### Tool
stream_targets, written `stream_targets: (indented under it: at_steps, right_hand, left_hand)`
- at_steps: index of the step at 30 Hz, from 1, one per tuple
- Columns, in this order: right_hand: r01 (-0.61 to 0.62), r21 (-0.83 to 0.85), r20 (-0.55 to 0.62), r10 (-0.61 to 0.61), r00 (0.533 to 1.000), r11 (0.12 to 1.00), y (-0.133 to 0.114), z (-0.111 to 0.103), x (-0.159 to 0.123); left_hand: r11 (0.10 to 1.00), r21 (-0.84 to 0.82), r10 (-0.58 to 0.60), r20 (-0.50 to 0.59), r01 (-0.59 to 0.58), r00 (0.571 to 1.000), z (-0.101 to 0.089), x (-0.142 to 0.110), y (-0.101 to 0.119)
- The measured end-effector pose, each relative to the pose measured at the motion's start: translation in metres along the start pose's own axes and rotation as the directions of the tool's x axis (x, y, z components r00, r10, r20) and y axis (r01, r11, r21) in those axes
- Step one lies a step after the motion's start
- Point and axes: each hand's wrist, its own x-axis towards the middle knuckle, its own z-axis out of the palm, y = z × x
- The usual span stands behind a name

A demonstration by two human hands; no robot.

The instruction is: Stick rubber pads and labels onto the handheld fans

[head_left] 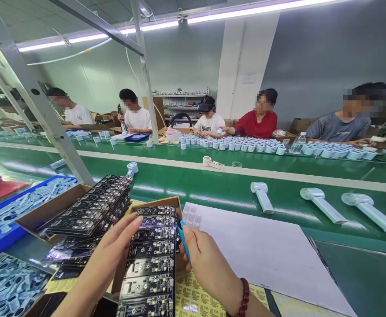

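In front of me is a black circuit board panel, a strip of several joined boards with small white components, tilted over a cardboard box. My left hand grips its left edge, fingertips on the top face near the upper end. At the opposite edge my right hand is closed round a blue-handled tool. The tool's dark tip meets the panel's upper right side; its exact kind is partly hidden by my fingers. Stacked panels lie left of my hands.
A blue tray of light blue plastic parts stands at the left, more parts below it. White paper lies to the right. Light blue handheld housings rest on the green conveyor. Several co-workers sit across, behind rows of light blue cups.
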Motion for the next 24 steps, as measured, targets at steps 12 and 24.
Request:
stream_targets:
  at_steps: [12, 24]
  right_hand:
    - [-0.197, 0.431, 0.192, 0.124, 0.974, 0.880, -0.008, 0.015, 0.025]
    - [-0.126, 0.231, 0.131, 0.097, 0.987, 0.965, -0.004, 0.005, 0.042]
  left_hand:
    - [0.788, -0.104, -0.554, 0.310, 0.606, 0.773, 0.020, 0.024, -0.026]
    - [0.964, -0.055, -0.251, 0.152, 0.262, 0.956, -0.001, 0.018, -0.019]
